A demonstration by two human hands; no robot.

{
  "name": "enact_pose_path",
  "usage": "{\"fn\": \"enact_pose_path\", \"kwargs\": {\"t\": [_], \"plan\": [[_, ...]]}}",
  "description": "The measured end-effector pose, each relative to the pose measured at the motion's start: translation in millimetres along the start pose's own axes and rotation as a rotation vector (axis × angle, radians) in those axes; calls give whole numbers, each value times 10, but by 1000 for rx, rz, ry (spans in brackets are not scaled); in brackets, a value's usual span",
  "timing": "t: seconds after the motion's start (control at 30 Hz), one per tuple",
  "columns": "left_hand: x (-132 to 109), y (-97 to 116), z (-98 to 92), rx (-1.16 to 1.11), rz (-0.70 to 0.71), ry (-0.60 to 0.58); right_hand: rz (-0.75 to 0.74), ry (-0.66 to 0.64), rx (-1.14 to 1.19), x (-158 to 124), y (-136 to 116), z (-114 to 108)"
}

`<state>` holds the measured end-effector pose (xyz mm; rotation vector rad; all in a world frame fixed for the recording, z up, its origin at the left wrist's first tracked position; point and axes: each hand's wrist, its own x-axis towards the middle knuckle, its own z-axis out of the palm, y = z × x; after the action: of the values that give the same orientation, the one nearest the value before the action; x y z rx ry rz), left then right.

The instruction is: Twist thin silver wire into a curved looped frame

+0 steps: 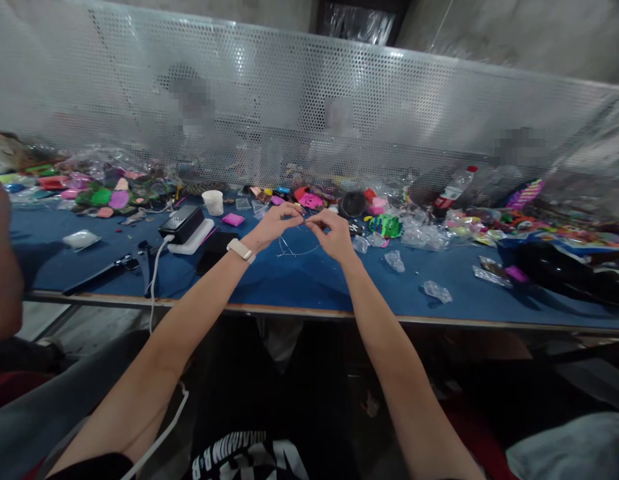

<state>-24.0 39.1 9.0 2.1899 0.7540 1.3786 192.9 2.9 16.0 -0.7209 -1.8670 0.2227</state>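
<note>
"Where's the thin thread (299,254)?"
"Centre of the frame, sagging in a loop, its long axis roughly left to right; which way its ends point, I can't tell."
"And the left hand (272,225) and right hand (336,233)?"
"Each grip is pinched together on it, above the blue counter (289,288)."

A perforated metal screen (269,87) stands along the far side of the blue desk (299,288). At right, a red-capped bottle (453,191) is near it; a white cup (213,203) stands near a pink packet (233,219); a black box (185,224), white cord (154,283) attached, rests on a white block (193,240).
</note>
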Motion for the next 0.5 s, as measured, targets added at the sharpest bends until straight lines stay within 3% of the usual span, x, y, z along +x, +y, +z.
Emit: {"fn": "enact_pose_path", "kwargs": {"t": [0.1, 0.27, 0.37, 0.5], "plan": [[-9, 44, 18, 8, -4, 18, 65, 30, 60, -4, 11, 33], [-65, 203, 84, 306, 218, 240, 246, 97, 186, 3, 103, 99], [-98, 233, 108, 442, 286, 254, 246, 83, 203, 4, 133, 118], [-121, 240, 120, 533, 259, 282, 209, 74, 198, 4, 112, 106]]}}
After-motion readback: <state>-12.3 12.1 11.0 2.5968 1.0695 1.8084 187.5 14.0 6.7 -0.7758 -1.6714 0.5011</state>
